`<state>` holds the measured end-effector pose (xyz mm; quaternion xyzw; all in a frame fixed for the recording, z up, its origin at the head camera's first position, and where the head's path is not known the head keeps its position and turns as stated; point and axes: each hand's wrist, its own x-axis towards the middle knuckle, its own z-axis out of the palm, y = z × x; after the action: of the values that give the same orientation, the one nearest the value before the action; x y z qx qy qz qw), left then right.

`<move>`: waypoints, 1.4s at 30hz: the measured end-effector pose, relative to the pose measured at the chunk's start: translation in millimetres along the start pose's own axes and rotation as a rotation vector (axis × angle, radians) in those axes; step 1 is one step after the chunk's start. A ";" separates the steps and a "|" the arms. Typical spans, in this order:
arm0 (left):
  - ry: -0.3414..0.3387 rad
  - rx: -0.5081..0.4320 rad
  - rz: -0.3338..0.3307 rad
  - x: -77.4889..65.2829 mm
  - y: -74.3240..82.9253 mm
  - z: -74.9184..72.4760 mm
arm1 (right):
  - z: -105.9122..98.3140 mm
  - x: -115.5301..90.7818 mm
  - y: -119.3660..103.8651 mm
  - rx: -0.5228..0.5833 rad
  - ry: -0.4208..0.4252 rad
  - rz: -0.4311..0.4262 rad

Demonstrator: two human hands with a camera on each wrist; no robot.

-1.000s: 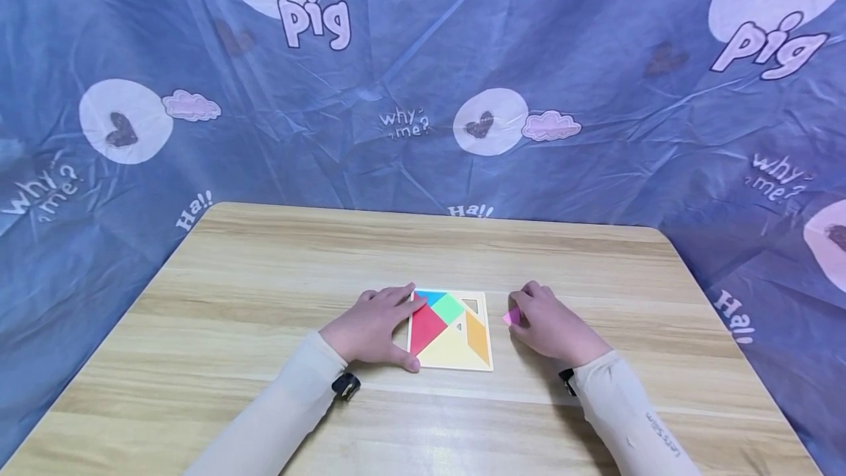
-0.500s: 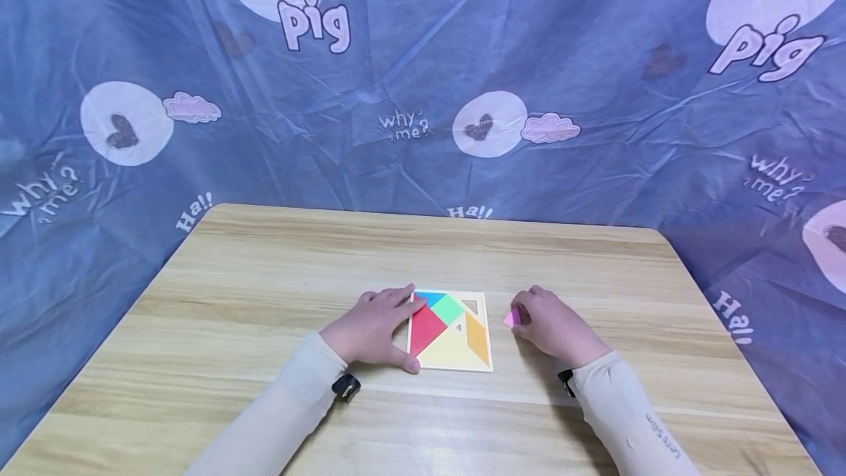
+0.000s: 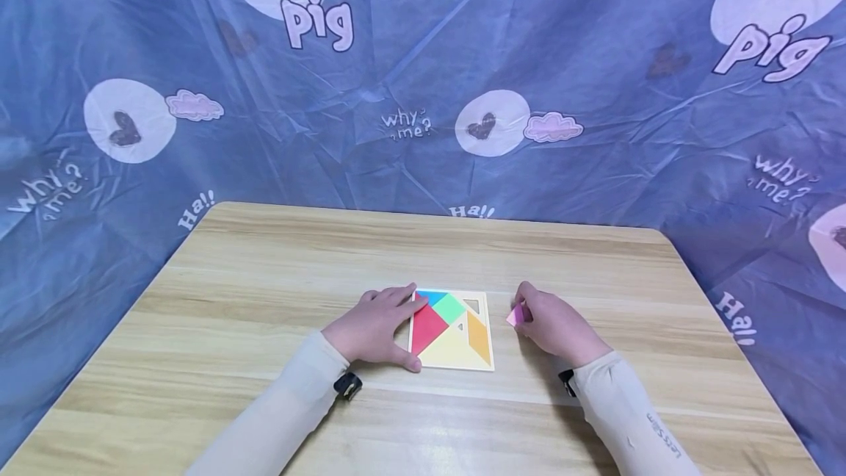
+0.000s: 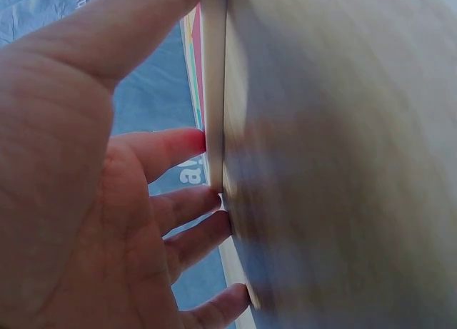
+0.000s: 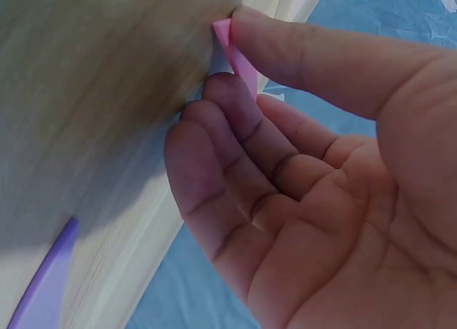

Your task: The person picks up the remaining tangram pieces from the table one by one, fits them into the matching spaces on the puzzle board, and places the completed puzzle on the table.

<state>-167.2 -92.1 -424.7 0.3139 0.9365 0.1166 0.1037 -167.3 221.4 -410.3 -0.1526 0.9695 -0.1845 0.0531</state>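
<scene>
Tabletop (image 3: 277,263): pale wood grain, far corners rounded; near edge out of view.
Tray (image 3: 459,368): flat, roughly midway between the tabletop's left and right edges, well short of its far edge.
Pieces in tray: red (image 3: 426,330) along the left edge, blue (image 3: 432,296) at the far edge, green (image 3: 449,308) touching both, orange (image 3: 479,339) by the right edge.
Tray cut-outs: triangular opening at the far right corner; small hole left of orange.
Left hand (image 3: 373,325): over tray's left edge; fingers spread, thumb at near left corner, index fingertip by red and blue.
Right hand (image 3: 558,325): just beyond tray's right edge; thumb and fingers pinching the pink piece.
Pink piece (image 3: 517,316): tilted, between tray and right hand, apart from tray.
Purple piece (image 5: 46,290): on tabletop, right wrist view; partly out of frame.
Backdrop (image 3: 370,57): blue printed cloth beyond the far edge.
</scene>
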 end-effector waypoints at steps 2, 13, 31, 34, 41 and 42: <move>-0.002 -0.004 0.001 0.1 -0.1 0.0 | 0.0 -0.2 0.3 0.007 0.001 0.000; -0.003 -0.010 0.003 -0.5 0.8 0.5 | 1.2 0.5 1.3 0.030 0.097 -0.031; -0.010 -0.005 -0.008 1.1 0.2 2.9 | 0.2 5.4 0.2 0.056 0.301 -0.044; -0.006 -0.004 -0.005 1.4 0.4 2.8 | -0.7 5.6 -0.6 0.081 0.300 -0.033; -0.006 0.002 -0.003 0.7 -0.1 2.9 | 1.1 7.6 -5.4 0.130 0.291 -0.011; -0.005 0.003 -0.003 0.6 -0.4 3.2 | 1.2 7.5 -6.5 0.153 0.287 -0.012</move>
<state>-167.0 -91.6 -428.0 0.3131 0.9369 0.1142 0.1059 -172.4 212.8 -409.4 -0.1259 0.9493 -0.2780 -0.0757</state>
